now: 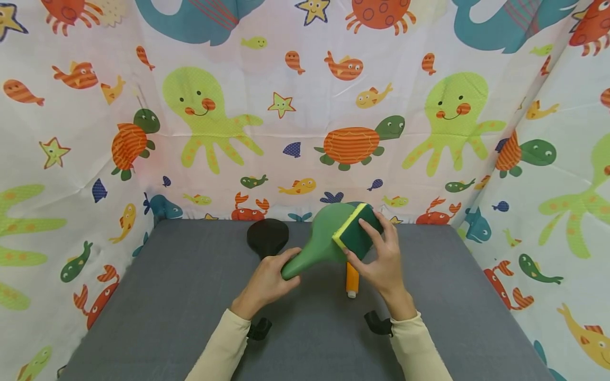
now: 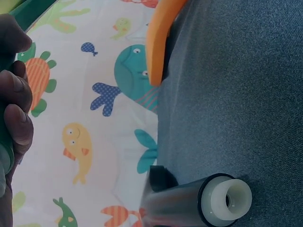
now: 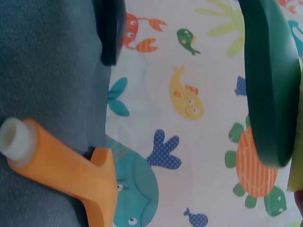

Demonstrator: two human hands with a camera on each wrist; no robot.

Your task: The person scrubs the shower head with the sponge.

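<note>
A green saddle-shaped piece (image 1: pixel 320 241) is held up over the grey table (image 1: pixel 167 296). My left hand (image 1: pixel 285 266) grips its narrow end; in the left wrist view only its curled fingers (image 2: pixel 14 109) show at the left edge. My right hand (image 1: pixel 369 244) holds a green sponge with a yellow layer (image 1: pixel 357 227) against the piece's wide end. The right wrist view shows the green piece (image 3: pixel 270 85) edge-on, with a sliver of the sponge (image 3: pixel 297 156) beside it.
An orange saddle-shaped piece with a white tube end (image 1: pixel 352 280) (image 3: pixel 66 165) lies on the table under my hands. A black one (image 1: pixel 268 237) (image 2: pixel 208 201) lies at the back left. Sea-animal printed cloth walls (image 1: pixel 305 132) enclose the table on three sides.
</note>
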